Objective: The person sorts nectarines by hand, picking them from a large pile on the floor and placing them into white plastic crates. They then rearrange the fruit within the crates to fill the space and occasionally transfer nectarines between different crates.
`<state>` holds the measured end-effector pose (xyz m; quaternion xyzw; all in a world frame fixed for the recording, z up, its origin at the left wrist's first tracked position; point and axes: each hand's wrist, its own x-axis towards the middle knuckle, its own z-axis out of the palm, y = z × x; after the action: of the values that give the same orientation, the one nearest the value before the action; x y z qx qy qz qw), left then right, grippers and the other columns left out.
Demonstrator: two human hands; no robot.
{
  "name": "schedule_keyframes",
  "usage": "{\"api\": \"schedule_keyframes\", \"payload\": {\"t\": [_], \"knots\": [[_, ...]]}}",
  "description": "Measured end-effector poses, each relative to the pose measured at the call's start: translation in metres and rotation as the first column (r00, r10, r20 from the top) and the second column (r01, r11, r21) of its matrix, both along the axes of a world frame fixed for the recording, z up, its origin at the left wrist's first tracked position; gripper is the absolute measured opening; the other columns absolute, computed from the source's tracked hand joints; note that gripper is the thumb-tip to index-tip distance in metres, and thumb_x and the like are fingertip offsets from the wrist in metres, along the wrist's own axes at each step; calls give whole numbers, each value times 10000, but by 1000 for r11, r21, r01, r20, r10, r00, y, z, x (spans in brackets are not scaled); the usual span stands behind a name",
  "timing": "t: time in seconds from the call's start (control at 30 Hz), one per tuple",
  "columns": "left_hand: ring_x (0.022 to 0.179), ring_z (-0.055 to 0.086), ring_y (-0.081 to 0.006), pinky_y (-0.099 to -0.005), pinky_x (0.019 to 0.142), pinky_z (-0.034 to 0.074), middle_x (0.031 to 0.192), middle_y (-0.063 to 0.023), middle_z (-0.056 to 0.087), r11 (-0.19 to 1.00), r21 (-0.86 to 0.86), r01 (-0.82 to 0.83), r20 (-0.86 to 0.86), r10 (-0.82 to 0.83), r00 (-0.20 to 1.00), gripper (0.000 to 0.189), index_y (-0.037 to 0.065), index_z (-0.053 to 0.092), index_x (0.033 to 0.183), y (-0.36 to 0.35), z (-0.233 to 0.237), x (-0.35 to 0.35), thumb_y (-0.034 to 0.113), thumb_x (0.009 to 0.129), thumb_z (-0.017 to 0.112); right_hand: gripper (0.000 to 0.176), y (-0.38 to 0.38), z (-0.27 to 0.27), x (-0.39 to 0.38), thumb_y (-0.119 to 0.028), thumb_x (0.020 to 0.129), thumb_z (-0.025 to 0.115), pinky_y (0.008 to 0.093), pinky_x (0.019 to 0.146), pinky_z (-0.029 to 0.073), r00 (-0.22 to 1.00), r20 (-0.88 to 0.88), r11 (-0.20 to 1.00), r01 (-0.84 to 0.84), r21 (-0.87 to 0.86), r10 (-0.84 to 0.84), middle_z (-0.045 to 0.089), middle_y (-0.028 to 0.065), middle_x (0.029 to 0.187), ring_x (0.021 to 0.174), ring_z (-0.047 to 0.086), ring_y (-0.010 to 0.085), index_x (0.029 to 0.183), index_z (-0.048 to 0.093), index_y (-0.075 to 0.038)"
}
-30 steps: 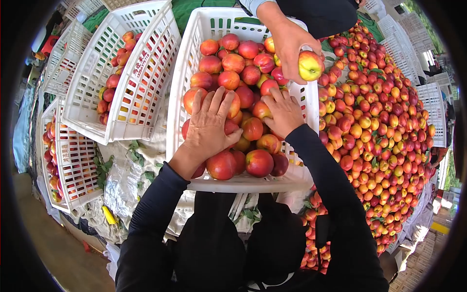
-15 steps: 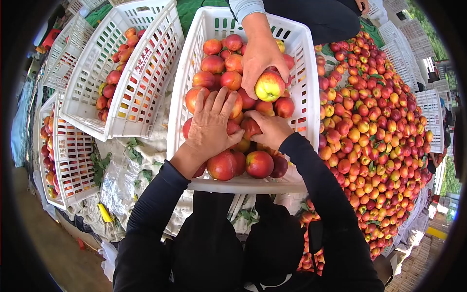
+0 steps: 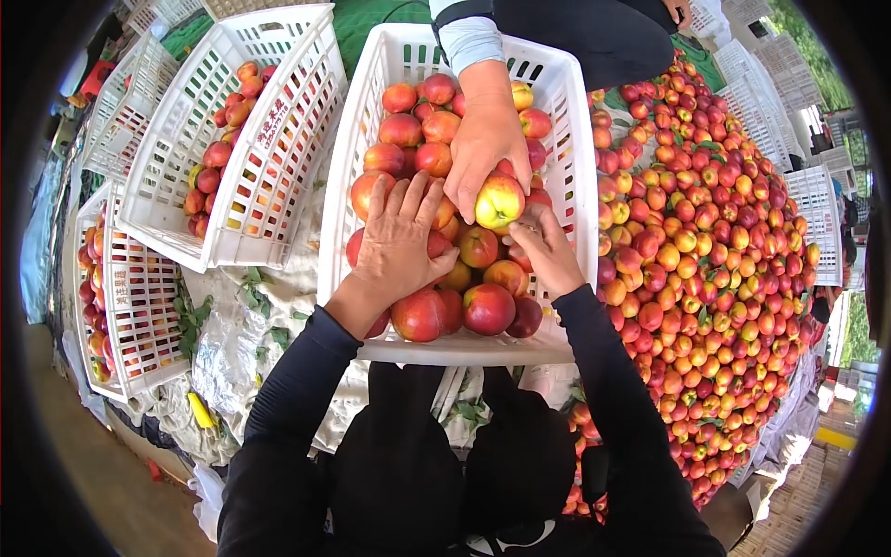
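A white plastic basket holds several red and yellow nectarines. My left hand rests with spread fingers over fruit on its left side. My right hand is at the right side, its fingertips near the underside of a yellow-green nectarine. Whether those fingertips touch that fruit or press on others below is unclear. Another person's hand reaches in from the top and grips the yellow-green nectarine. Large red nectarines lie near the basket's front edge.
A big heap of nectarines spreads on the right. Tilted white crates with fruit stand at the left, another crate below them. Leaves and a yellow object lie on the ground sheet. The other person's dark-clothed leg is beyond the basket.
The other person's hand has moved down and left with the yellow-green nectarine. My right hand has let go of a red nectarine and shifted right. My left hand has hardly moved.
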<state>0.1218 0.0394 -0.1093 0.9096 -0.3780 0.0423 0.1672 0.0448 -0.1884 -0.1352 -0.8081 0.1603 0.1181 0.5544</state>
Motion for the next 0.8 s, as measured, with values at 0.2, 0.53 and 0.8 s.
{"api": "schedule_keyframes", "payload": {"t": [0.2, 0.53, 0.8], "knots": [[1322, 380, -353, -528, 1164, 175, 1407, -211, 411, 999, -34, 4, -20, -5, 1000, 851, -12, 404, 1383, 0, 2, 0, 400, 706, 716, 558, 21, 17, 31, -281, 920, 666, 350, 888, 500, 983, -130, 504, 176, 845, -126, 541, 33, 1267, 1124, 576, 151, 1375, 382, -125], [1300, 401, -359, -532, 1156, 191, 1408, -200, 412, 999, -43, 3, -13, -4, 1000, 864, 22, 384, 1407, 0, 2, 1, 369, 697, 734, 578, 34, 7, -16, -386, 948, 606, 316, 1016, 388, 988, 86, 937, 96, 335, -132, 454, 123, 1298, 1215, 443, 174, 1334, 381, -20], [1272, 415, -338, -524, 1159, 179, 1381, -195, 428, 999, -42, 7, 27, -6, 1000, 844, 18, 415, 1383, 1, -1, 0, 408, 701, 724, 590, 53, -7, -30, -324, 966, 579, 378, 1069, 346, 953, 300, 998, 41, 39, -51, 415, 197, 1355, 1258, 444, 299, 1411, 325, -32]]}}
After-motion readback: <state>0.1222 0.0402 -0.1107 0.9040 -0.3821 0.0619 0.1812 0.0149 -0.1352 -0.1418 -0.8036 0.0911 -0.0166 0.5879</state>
